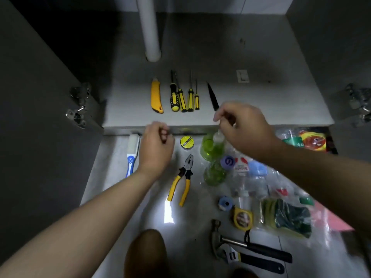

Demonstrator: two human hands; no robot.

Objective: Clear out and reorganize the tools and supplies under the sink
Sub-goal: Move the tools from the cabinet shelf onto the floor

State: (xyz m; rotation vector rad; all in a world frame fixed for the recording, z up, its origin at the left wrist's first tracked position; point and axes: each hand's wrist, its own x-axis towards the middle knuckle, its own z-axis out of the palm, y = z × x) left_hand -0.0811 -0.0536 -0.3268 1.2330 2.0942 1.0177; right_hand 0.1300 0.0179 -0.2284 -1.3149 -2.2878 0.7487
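Fig. Black pointed tool (pixel 212 95) on the cabinet floor (pixel 261 93), held at its near end.

My right hand (pixel 244 127) has its fingers (pixel 217 115) curled, pinching the tool just right of the row of screwdrivers (pixel 183 97) and utility knife (pixel 156 97). My left hand (pixel 155 145) is clenched on nothing, over the tiled floor (pixel 118 157) beside the pliers (pixel 183 177) and green bottles (pixel 212 147).

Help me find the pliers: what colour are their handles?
Yellow with black trim on the pliers, shown best in the head view.
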